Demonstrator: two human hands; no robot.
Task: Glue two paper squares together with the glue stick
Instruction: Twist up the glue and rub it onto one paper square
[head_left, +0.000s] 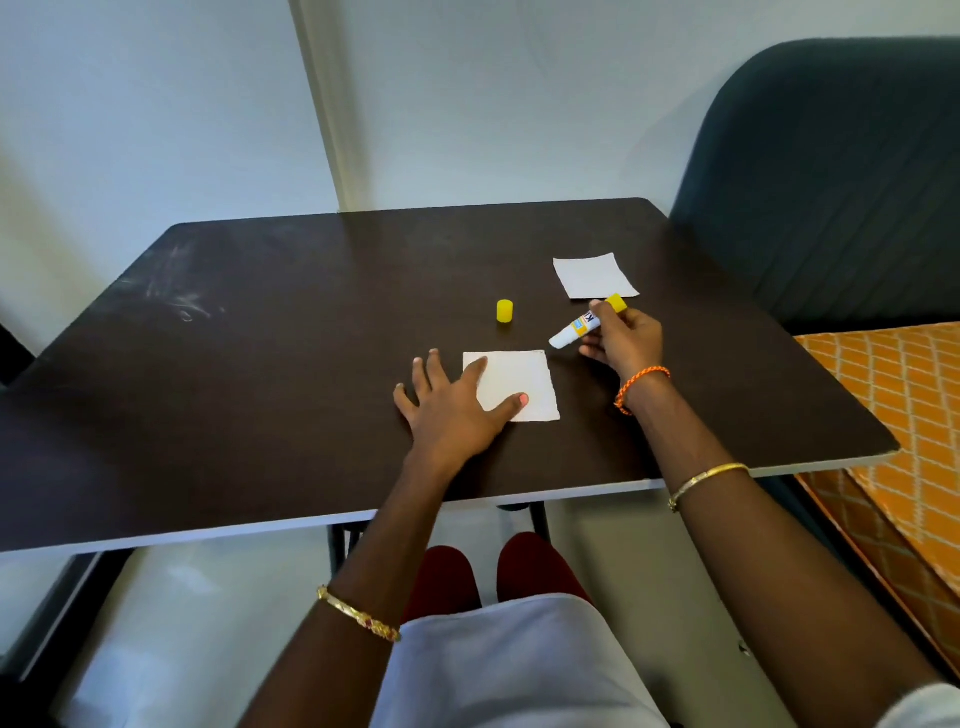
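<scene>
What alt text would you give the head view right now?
The right hand holds an uncapped glue stick just above the dark table, while the left hand presses flat on the near paper square. A yellow cap and a second paper square lie farther back.

One head-worn camera looks forward and steeply down, close over the dark table (260, 364).

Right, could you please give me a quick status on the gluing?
Left hand flat on near paper square. Right hand holds uncapped glue stick. Cap on table, second square waiting. Nothing in the way.
</scene>
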